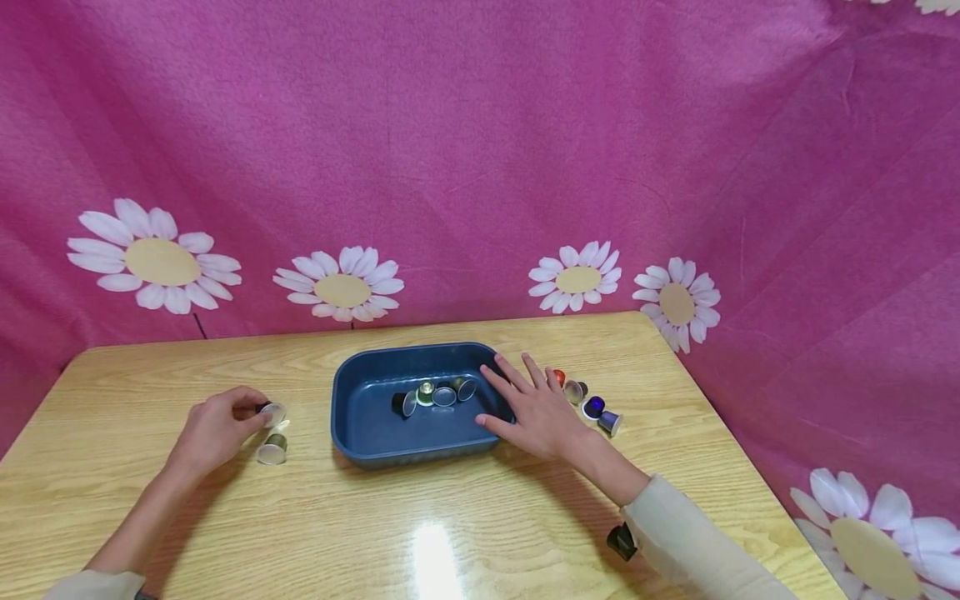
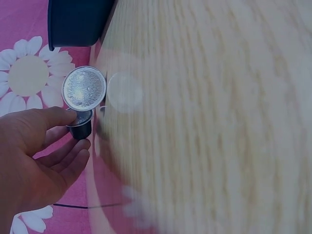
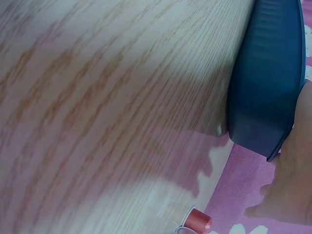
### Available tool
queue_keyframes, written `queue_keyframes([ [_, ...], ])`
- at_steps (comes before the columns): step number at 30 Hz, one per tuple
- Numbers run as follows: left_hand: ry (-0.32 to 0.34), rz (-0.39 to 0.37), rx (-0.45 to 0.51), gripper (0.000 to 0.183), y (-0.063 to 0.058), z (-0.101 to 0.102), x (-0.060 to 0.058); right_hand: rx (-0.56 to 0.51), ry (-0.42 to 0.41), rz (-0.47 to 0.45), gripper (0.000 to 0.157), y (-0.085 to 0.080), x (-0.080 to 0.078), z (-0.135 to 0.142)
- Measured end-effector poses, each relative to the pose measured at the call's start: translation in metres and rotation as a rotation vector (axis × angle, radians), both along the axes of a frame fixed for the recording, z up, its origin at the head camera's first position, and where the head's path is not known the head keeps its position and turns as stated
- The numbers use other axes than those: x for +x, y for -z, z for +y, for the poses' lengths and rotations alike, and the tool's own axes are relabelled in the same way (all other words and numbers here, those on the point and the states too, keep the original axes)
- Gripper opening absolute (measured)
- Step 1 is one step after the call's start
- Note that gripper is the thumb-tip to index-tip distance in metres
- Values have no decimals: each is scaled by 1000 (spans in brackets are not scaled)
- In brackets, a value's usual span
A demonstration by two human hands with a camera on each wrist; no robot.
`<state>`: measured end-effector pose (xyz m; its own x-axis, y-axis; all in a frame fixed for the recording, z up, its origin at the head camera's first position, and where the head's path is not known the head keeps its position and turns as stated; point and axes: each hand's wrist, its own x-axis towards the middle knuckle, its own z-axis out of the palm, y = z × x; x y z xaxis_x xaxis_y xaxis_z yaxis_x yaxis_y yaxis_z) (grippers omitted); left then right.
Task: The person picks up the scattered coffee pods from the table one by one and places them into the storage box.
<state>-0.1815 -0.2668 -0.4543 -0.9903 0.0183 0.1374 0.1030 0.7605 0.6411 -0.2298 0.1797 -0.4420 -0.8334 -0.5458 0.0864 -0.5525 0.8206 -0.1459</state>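
My left hand (image 1: 213, 429) pinches a black coffee capsule (image 1: 274, 414) between thumb and fingers at the left of the table. In the left wrist view this capsule (image 2: 81, 129) has its foil lid facing up under the thumb. Close by, a gold-brown capsule (image 1: 272, 450) lies on its side, its silver foil lid (image 2: 84, 87) facing the wrist camera. My right hand (image 1: 543, 417) spreads its fingers over the right end of a dark blue tray (image 1: 375, 433). Inside the tray lie several capsules, among them a black one (image 1: 400, 404) and a green one (image 1: 426, 392).
Right of the tray, several capsules lie in a loose row: a red one (image 1: 558, 377), a silver-brown one (image 1: 575, 392), a dark blue one (image 1: 594, 407) and a purple-blue one (image 1: 610, 422). A pink cloth (image 1: 480, 167) with daisies hangs behind the wooden table (image 1: 360, 533).
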Motion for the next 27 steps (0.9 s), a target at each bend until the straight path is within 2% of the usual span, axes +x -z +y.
queue_keyframes([
  [8, -7, 79, 17, 18, -8, 5, 2, -4, 10, -3, 77, 0, 2, -1],
  [15, -17, 95, 51, 20, -23, 18, 3, 2, 14, -2, 77, 0, 1, 0],
  [20, 4, 131, 94, 23, -34, 30, 4, 3, 8, -1, 77, 0, 1, 0],
  [27, 16, 137, 126, 26, -41, 47, 1, 13, 9, -9, 77, 0, 1, -1],
])
